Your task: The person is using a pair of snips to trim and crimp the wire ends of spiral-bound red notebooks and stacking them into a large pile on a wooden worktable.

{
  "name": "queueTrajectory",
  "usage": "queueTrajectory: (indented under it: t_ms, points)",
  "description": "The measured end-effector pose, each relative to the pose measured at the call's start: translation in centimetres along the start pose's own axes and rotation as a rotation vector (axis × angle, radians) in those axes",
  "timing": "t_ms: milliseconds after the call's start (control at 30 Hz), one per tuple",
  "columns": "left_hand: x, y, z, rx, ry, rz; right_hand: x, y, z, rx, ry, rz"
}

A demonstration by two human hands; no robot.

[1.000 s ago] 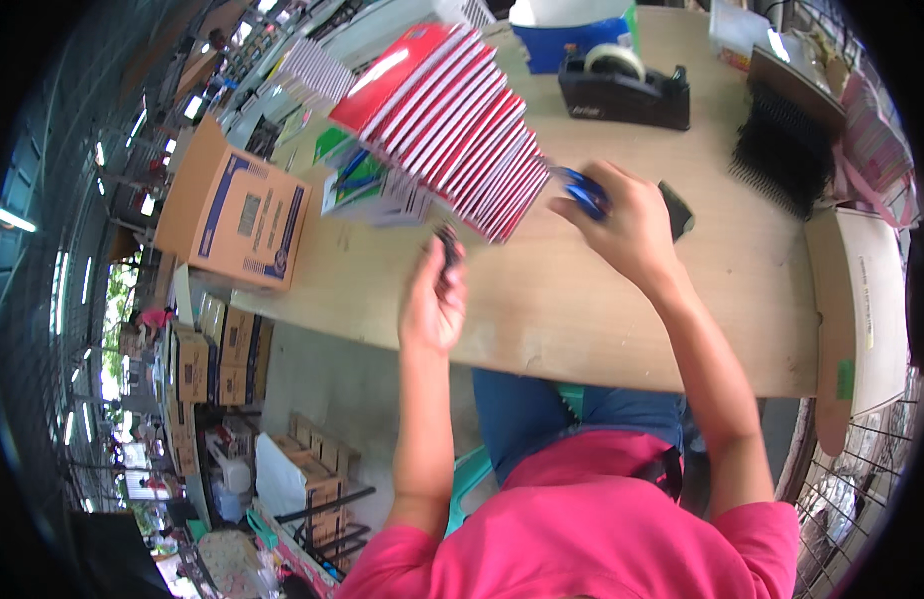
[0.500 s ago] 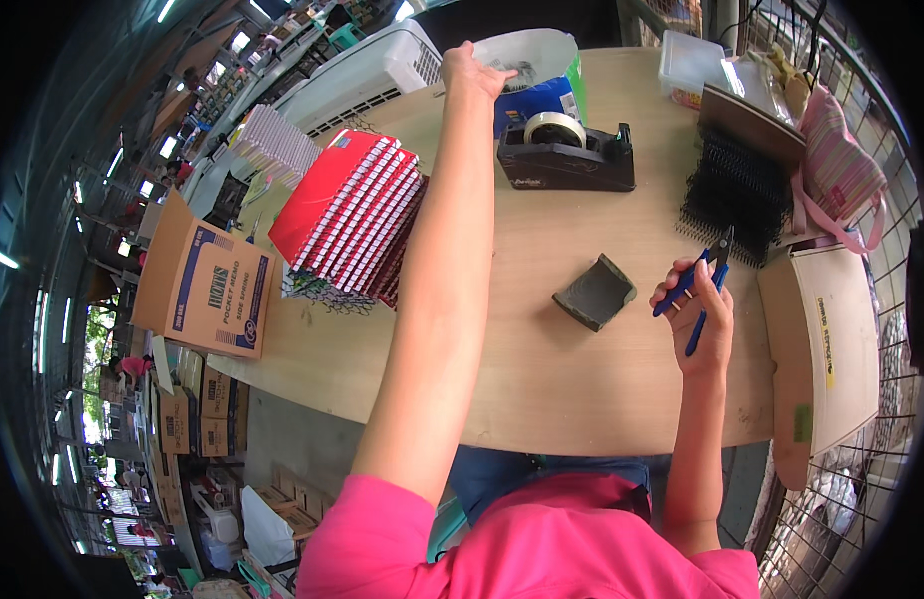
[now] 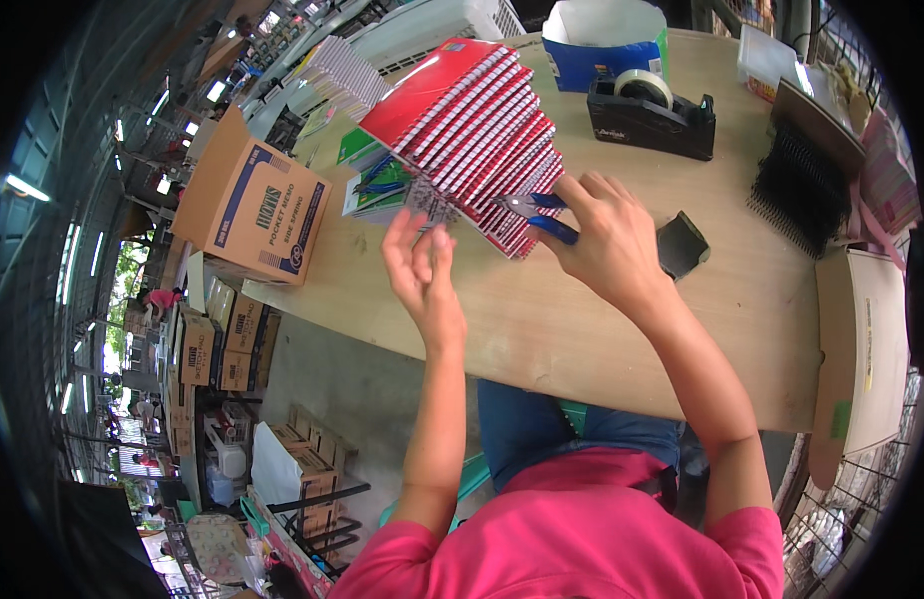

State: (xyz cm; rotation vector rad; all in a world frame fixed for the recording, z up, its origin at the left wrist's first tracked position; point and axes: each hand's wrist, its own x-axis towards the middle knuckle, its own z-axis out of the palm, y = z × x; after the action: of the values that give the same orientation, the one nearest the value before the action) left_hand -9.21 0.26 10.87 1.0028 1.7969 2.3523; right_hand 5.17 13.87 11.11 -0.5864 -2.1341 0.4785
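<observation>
While our hands meet at the notebooks

Our right hand [image 3: 607, 240] grips blue-handled pliers [image 3: 534, 215] against the red spiral notebook stack [image 3: 472, 135] on the table [image 3: 582, 329]; our left hand [image 3: 422, 275], fingers spread and empty, hovers just near-left of it.

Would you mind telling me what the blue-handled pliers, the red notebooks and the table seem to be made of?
The pliers in the right hand look like grey metal at the tip, with handles in glossy blue, probably plastic or rubber sleeves. The red notebooks look like card covers, slightly shiny, bound with what seems to be wire spiral along the edges. The table looks like pale matt wood or board, with faint grain.
</observation>
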Motion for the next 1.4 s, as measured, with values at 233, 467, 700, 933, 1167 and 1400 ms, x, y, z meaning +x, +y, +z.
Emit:
queueTrajectory:
  t_ms: [233,467,700,933,1167,1400]
  points:
    - [2.6,-0.6,-0.1,0.003,-0.16,-0.066,0.2,-1.5,2.3,-0.189,0.063,-0.022]
    - [2.1,-0.2,0.4,-0.005,-0.14,-0.053,0.0,-2.4,2.6,-0.231,0.043,0.007]
    - [2.0,-0.3,0.5,0.005,-0.14,-0.036,0.2,-2.2,2.7,-0.244,0.004,-0.005]
    - [2.1,-0.4,0.3,0.013,-0.136,-0.013,0.9,-1.9,2.1,-0.152,-0.203,0.115]
    - [2.1,-0.3,0.3,0.054,-0.145,0.028,0.9,-2.8,2.3,-0.232,0.024,-0.031]
    - [2.1,-0.4,0.3,0.037,-0.157,0.027,1.5,-2.3,2.9,-0.141,-0.167,0.074]
